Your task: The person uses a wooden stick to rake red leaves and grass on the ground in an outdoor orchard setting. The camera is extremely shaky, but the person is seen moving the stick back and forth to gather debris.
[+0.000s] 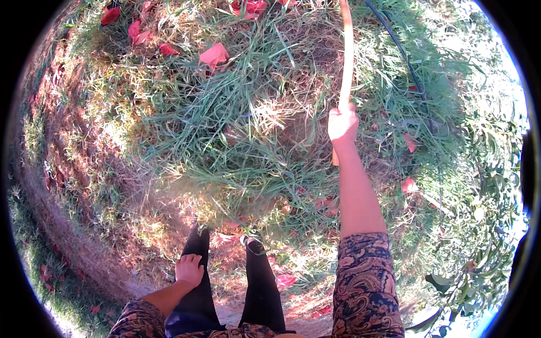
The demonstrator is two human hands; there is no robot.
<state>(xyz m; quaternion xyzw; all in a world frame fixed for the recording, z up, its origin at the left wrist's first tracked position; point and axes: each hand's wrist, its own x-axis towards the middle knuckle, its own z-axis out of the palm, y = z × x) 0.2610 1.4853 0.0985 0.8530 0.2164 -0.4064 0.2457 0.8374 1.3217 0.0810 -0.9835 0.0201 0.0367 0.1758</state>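
Observation:
My right hand (343,122) is closed around a pale wooden handle (348,55), which runs up out of the picture's top edge; its lower end shows just below my fist. Whatever is at the far end is out of view. Bent at the fingers, my left hand (189,269) rests on my left leg, over the dark trousers (196,291), with nothing visible in it. Long green and dry grass (211,114) lies in a loose heap on the ground in front of me.
A thin black hose or cable (401,50) curves through the grass on the right. Red pieces, perhaps leaves or petals, lie scattered about, one (214,55) at upper left. Leafy plants (486,203) stand along the right side. My feet are by the grass at the lower middle.

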